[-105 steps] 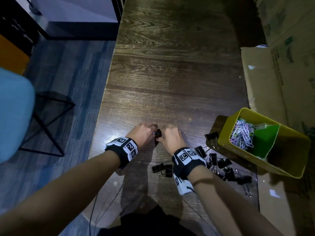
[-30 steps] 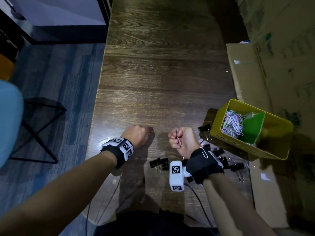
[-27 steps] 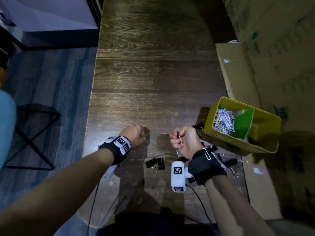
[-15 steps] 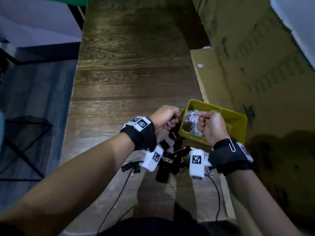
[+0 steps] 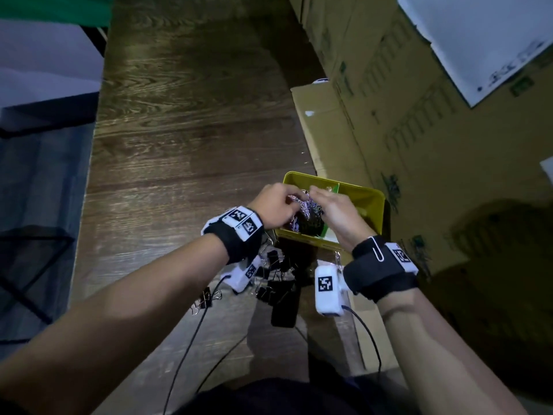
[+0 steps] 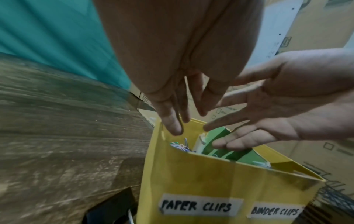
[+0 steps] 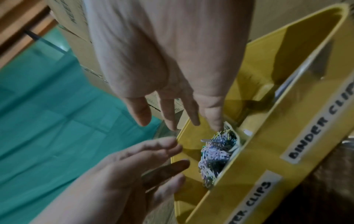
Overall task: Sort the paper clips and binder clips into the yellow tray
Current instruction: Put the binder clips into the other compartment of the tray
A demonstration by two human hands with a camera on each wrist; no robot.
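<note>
now your left hand (image 6: pixel 178 84) and right hand (image 7: pixel 168 78) hang slack, fingers straight, empty, over the boxy yellow tray (image 6: pixel 220 178). below your fingertips (image 7: pixel 216 122) lies a wiry tangle of paper clips (image 7: pixel 214 154); black binder clips (image 5: pixel 281 283) sit behind your wrists on grainy wood.

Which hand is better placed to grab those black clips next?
Probably the left hand: the binder clips lie just beneath its wrist, while the right hand hangs open over the yellow tray.

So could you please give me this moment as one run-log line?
left hand open | right hand open | both over yellow tray | paper clips inside | binder clips on table
</note>
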